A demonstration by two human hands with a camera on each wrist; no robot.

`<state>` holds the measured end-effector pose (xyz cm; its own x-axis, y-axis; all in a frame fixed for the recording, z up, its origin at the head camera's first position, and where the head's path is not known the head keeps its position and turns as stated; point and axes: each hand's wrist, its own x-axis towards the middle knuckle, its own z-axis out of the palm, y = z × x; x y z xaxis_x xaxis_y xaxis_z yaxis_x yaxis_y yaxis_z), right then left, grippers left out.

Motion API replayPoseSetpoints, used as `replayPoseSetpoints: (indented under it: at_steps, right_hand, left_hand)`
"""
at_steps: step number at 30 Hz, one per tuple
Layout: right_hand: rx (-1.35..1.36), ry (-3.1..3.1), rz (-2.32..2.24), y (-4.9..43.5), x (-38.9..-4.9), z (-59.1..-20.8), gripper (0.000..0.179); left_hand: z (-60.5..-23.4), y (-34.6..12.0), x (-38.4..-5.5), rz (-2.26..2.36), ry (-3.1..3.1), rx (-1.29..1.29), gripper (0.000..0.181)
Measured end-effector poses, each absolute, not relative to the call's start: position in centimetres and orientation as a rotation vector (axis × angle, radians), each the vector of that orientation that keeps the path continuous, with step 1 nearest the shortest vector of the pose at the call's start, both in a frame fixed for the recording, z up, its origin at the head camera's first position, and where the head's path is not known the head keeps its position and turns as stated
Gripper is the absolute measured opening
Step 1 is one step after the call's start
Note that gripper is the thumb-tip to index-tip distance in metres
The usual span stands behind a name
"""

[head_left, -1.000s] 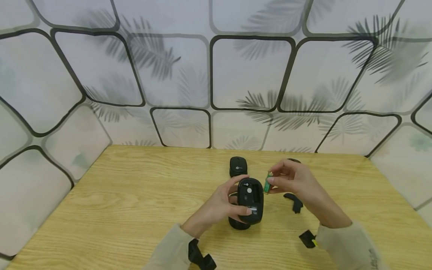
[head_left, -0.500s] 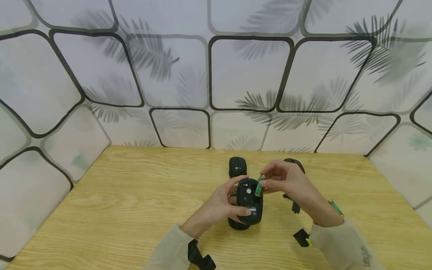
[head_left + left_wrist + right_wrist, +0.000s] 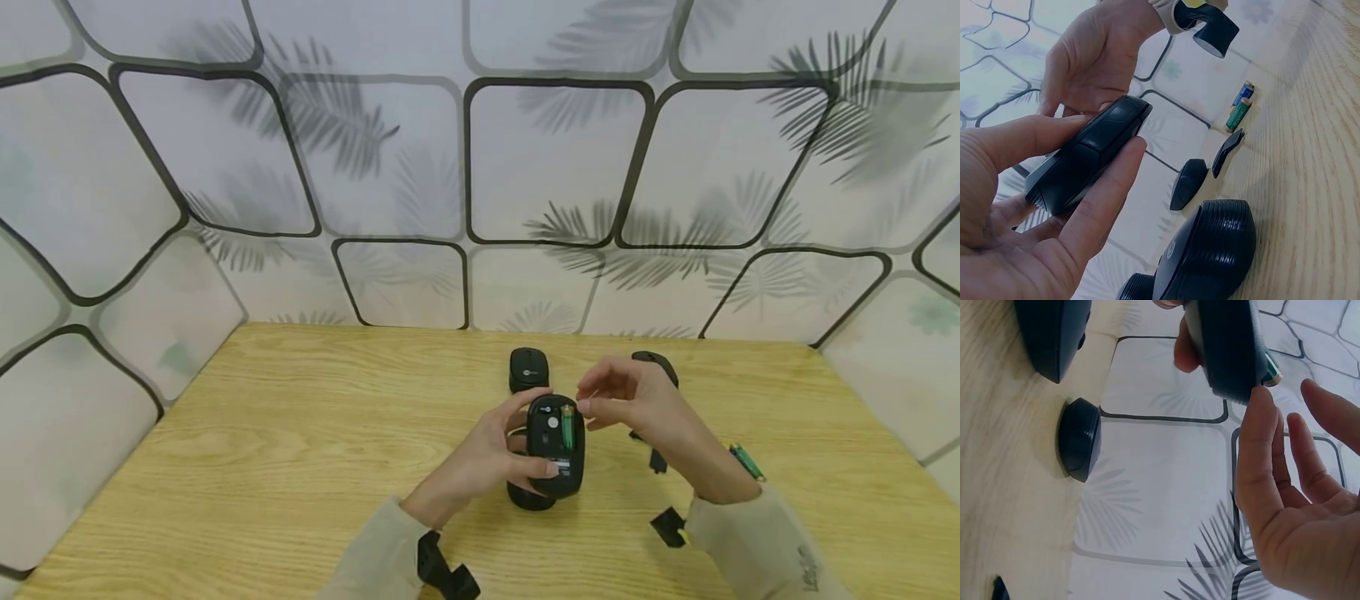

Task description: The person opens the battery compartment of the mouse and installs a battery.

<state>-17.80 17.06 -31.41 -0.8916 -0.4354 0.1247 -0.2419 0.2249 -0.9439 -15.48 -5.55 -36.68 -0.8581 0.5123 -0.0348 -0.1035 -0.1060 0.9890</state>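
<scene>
My left hand [image 3: 483, 450] grips a black computer mouse [image 3: 546, 437] above the table, underside up, thumb across its lower part. A green AA battery [image 3: 567, 427] lies in the mouse's battery slot. In the right wrist view, one battery end [image 3: 1272, 370] still pokes out past the mouse's edge. My right hand [image 3: 637, 400] is at the mouse's right side. Its index fingertip touches the edge near the battery, while the thumb stands apart and nothing is pinched. Seen from the left wrist, the mouse [image 3: 1088, 153] hides the slot and the right fingertips.
Under the held mouse stands another black mouse [image 3: 530, 500]; more stand behind it [image 3: 528, 369] and at back right [image 3: 656, 365]. A black cover piece [image 3: 657, 460] lies right of centre. Loose batteries [image 3: 746, 462] lie near my right wrist, one green, one blue [image 3: 1245, 91].
My right hand has moved left to the mouse with the green battery, lowered it into the slot and let go of it. The left hand holds the mouse in nearly the same place.
</scene>
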Motion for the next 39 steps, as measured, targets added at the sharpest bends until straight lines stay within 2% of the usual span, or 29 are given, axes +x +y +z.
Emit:
replayPoseSetpoints:
  at_steps: [7,13,20,39]
  right_hand:
    - [-0.501,2.248,-1.686,17.1,-17.9,-32.4,0.029]
    - [-0.49,2.112,-1.623,16.9,-17.6,-33.7,0.045]
    - [-0.435,2.067,-1.639,16.4,-17.3,-34.2,0.052]
    - [-0.517,2.107,-1.695,15.9,-17.0,-34.8,0.035]
  left_hand:
    - [-36.7,-5.6,-15.5,2.013,1.765,0.442,0.083]
    - [-36.7,-5.5,-15.5,2.009,1.767,0.451,0.082]
    - [-36.6,-5.4,-15.4,2.007,1.762,0.453,0.082]
    - [-36.7,-5.1,-15.3,2.0,1.838,0.456,0.088]
